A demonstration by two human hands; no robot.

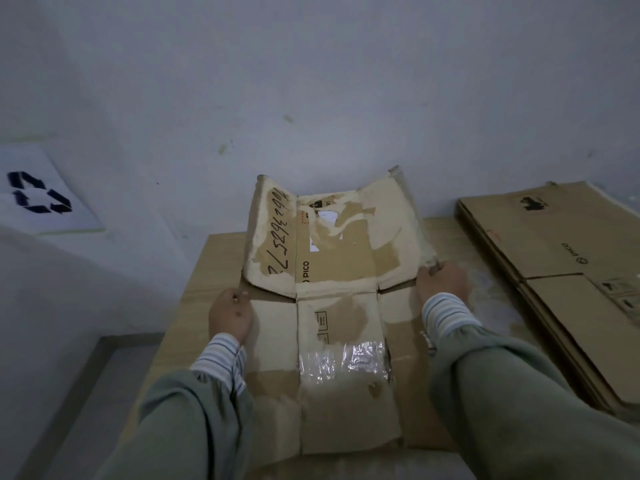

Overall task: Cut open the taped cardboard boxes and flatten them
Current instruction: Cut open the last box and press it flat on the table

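1. A brown cardboard box [332,306] sits in the middle of the frame on a wooden table [194,271]. It is already cut open. Its near half lies flat, and its far half tips up toward the wall.

2. Some shiny clear tape [343,358] is stuck on the near part of the box, low in the middle of the frame. It looks crinkled. I cannot tell if it holds anything shut.

3. At the right edge of the frame there is a pile of flat boxes [554,271]. I think those ones are finished.

4. So the cutting on this box looks done. What is left, I think, is to push the far half down flat and put the box with the pile. I cannot see any more taped boxes or a cutting tool.

5. The left hand [231,315] is at the left side of the box, near the middle fold. Its fingers curl round the edge of the cardboard and grip it.

6. The right hand [441,280] is at the right side of the box, a bit higher in the frame. Its fingers pinch the corner of the raised flap.

7. A white sheet with a dark recycling sign [38,194] is on the wall at the left of the frame.
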